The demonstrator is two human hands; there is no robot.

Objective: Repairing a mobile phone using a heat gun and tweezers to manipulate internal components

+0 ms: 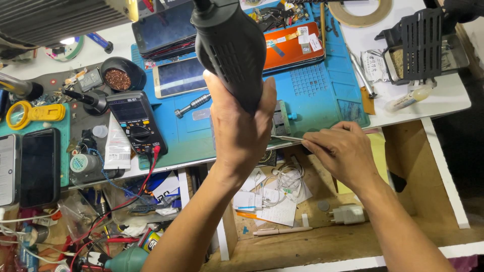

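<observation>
I log one bench (433, 103), one blue mat (322, 95), one black hot-air gun (229, 48) upright over it, long axis vertical, clenched in my left hand (242, 131), one pair of tweezers (286, 138) lying horizontal at the mat's front edge, tips leftward, pinched in my right hand (343, 151).

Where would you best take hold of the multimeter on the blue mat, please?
Grip the multimeter across its long side edges, about level with the dial, coming from above. It lies flat, face up, its body narrow enough to span. Avoid the near end, where the red lead plugs in, and the left edge, where a white tube lies close.
</observation>
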